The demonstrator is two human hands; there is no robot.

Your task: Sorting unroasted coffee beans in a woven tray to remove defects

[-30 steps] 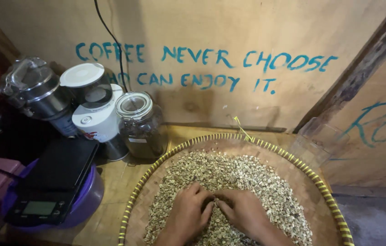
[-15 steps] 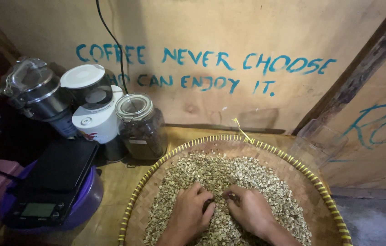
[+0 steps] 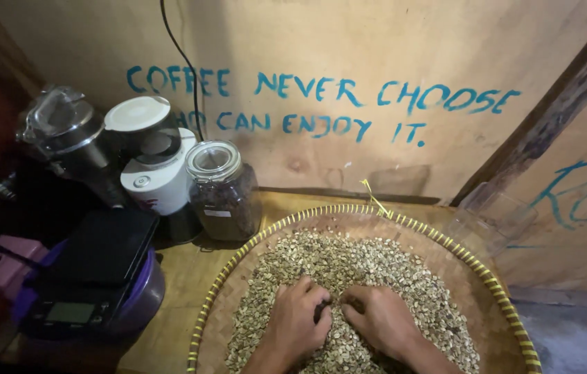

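Nearest, the left hand [image 3: 300, 322] and right hand [image 3: 380, 320] rest side by side, fingers curled loosely into the pale beans [image 3: 363, 266] heaped in the woven tray [image 3: 477, 266]. Beyond stands a glass jar [image 3: 223, 190] on the desk [image 3: 183, 277].

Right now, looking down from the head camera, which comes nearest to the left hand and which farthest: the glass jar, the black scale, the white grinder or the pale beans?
1. Pale beans: the left hand rests in them, on the woven tray.
2. Glass jar: beyond the tray's rim, up and left.
3. Black scale: far left, on a purple tub; too close to the jar to rank surely.
4. White grinder: behind the jar, by the wall.
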